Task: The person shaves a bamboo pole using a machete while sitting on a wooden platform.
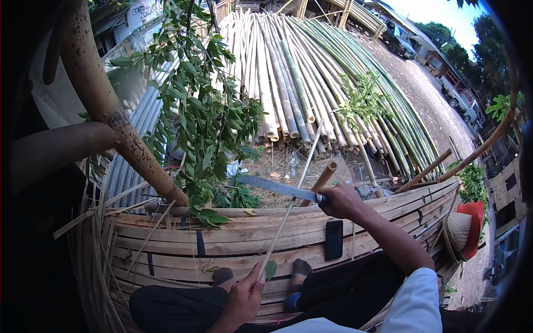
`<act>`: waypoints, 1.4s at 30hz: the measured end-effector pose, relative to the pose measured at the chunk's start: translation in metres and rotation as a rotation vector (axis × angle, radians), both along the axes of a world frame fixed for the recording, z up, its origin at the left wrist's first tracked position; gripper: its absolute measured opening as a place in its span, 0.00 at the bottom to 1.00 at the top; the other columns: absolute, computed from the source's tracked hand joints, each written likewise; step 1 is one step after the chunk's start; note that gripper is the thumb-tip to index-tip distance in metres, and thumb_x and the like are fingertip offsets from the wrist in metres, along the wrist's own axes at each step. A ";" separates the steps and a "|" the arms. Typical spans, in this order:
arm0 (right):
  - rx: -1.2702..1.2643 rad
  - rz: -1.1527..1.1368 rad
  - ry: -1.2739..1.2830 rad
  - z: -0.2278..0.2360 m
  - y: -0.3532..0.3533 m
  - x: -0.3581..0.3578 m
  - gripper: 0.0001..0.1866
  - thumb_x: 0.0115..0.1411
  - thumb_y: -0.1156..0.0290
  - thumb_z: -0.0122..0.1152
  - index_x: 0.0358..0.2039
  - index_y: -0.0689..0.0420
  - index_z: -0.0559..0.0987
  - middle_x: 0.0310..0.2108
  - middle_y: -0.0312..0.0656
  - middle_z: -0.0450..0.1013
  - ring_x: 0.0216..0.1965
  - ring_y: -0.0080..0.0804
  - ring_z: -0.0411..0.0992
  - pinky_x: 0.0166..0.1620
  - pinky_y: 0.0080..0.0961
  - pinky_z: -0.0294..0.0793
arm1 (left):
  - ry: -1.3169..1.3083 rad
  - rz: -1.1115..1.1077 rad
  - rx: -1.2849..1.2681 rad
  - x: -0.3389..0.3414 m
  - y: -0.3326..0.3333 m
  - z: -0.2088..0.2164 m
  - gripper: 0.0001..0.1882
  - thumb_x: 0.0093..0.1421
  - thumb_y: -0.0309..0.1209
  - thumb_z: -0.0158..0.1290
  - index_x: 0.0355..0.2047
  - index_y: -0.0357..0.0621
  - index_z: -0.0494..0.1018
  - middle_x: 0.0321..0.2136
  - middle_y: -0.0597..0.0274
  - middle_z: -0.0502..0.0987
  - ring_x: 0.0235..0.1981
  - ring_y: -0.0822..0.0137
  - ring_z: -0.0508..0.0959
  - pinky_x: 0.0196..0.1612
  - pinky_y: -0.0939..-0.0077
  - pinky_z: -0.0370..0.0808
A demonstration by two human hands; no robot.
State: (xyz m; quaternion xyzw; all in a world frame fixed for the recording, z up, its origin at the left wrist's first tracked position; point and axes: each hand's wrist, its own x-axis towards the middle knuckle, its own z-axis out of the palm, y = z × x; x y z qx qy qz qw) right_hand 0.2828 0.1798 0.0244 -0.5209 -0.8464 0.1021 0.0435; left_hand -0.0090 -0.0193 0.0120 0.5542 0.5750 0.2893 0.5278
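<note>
The left hand (pixel 244 297) is gripping the lower end of a long, thin pale bamboo strip (pixel 290 202), which is running up and away from the person toward the stacked green and tan bamboo poles (pixel 311 72). The right hand (pixel 340 201) is closing around the handle of a long steel-bladed knife (pixel 275 187), whose blade is lying across the strip, well above the left hand. Both hands are working over a curved platform of woven bamboo slats (pixel 222 244), where a flat black phone (pixel 333 239) is resting near its far edge.
</note>
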 end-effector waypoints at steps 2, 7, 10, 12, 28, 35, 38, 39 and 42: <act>-0.026 0.073 -0.002 -0.001 -0.008 -0.013 0.06 0.48 0.66 0.59 0.24 0.54 0.78 0.17 0.48 0.73 0.23 0.50 0.74 0.29 0.44 0.73 | 0.002 0.009 0.092 0.000 -0.001 -0.006 0.23 0.65 0.30 0.47 0.59 0.36 0.62 0.38 0.34 0.76 0.38 0.42 0.79 0.38 0.63 0.75; 0.039 -0.049 -0.116 0.008 0.008 0.003 0.07 0.50 0.64 0.60 0.23 0.53 0.79 0.17 0.47 0.73 0.21 0.46 0.75 0.26 0.43 0.73 | 0.040 -0.003 0.188 0.000 0.000 0.002 0.23 0.65 0.30 0.47 0.60 0.37 0.62 0.36 0.35 0.77 0.37 0.43 0.80 0.37 0.63 0.75; 0.054 -0.044 -0.105 0.003 0.007 0.002 0.07 0.49 0.64 0.60 0.23 0.53 0.79 0.16 0.47 0.73 0.21 0.47 0.75 0.25 0.43 0.73 | 0.099 -0.048 0.065 0.000 0.000 0.006 0.23 0.65 0.30 0.46 0.60 0.38 0.62 0.35 0.34 0.77 0.37 0.43 0.79 0.36 0.63 0.75; 0.043 -0.057 -0.083 0.001 0.000 -0.010 0.07 0.49 0.64 0.60 0.23 0.53 0.79 0.16 0.46 0.73 0.20 0.47 0.75 0.25 0.43 0.73 | 0.038 0.005 0.021 -0.002 -0.001 0.005 0.23 0.66 0.31 0.46 0.60 0.39 0.62 0.33 0.35 0.77 0.35 0.44 0.80 0.35 0.64 0.75; -0.008 0.062 -0.013 0.001 -0.005 -0.002 0.07 0.50 0.64 0.60 0.26 0.52 0.79 0.18 0.47 0.73 0.24 0.50 0.75 0.30 0.45 0.74 | -0.029 0.034 0.061 0.000 -0.004 0.010 0.23 0.66 0.32 0.48 0.59 0.34 0.64 0.19 0.63 0.66 0.21 0.78 0.63 0.25 0.81 0.65; -0.047 -0.215 -0.097 0.007 0.014 0.014 0.05 0.49 0.66 0.60 0.24 0.52 0.79 0.18 0.46 0.74 0.23 0.48 0.75 0.30 0.44 0.74 | 0.088 -0.041 0.062 -0.001 -0.004 0.005 0.23 0.65 0.29 0.46 0.60 0.39 0.62 0.27 0.41 0.77 0.28 0.54 0.81 0.31 0.68 0.73; -0.017 -0.186 -0.020 0.009 0.006 0.008 0.06 0.49 0.65 0.60 0.24 0.52 0.79 0.17 0.46 0.73 0.22 0.49 0.75 0.29 0.44 0.74 | 0.066 -0.019 0.064 -0.001 -0.004 0.006 0.23 0.65 0.29 0.46 0.60 0.38 0.62 0.30 0.39 0.77 0.31 0.52 0.81 0.33 0.68 0.74; -0.013 -0.088 -0.032 0.009 0.002 0.001 0.06 0.49 0.65 0.60 0.24 0.52 0.79 0.17 0.47 0.73 0.22 0.49 0.75 0.29 0.44 0.74 | 0.028 0.006 0.035 -0.001 -0.004 0.006 0.23 0.65 0.29 0.46 0.60 0.38 0.62 0.31 0.39 0.77 0.33 0.51 0.81 0.34 0.67 0.74; -0.027 0.051 -0.058 0.012 -0.004 -0.010 0.07 0.48 0.64 0.59 0.23 0.53 0.78 0.16 0.48 0.72 0.21 0.50 0.74 0.28 0.45 0.74 | 0.065 -0.013 0.043 0.002 -0.003 0.015 0.23 0.65 0.29 0.46 0.60 0.38 0.62 0.33 0.38 0.77 0.35 0.51 0.81 0.36 0.68 0.75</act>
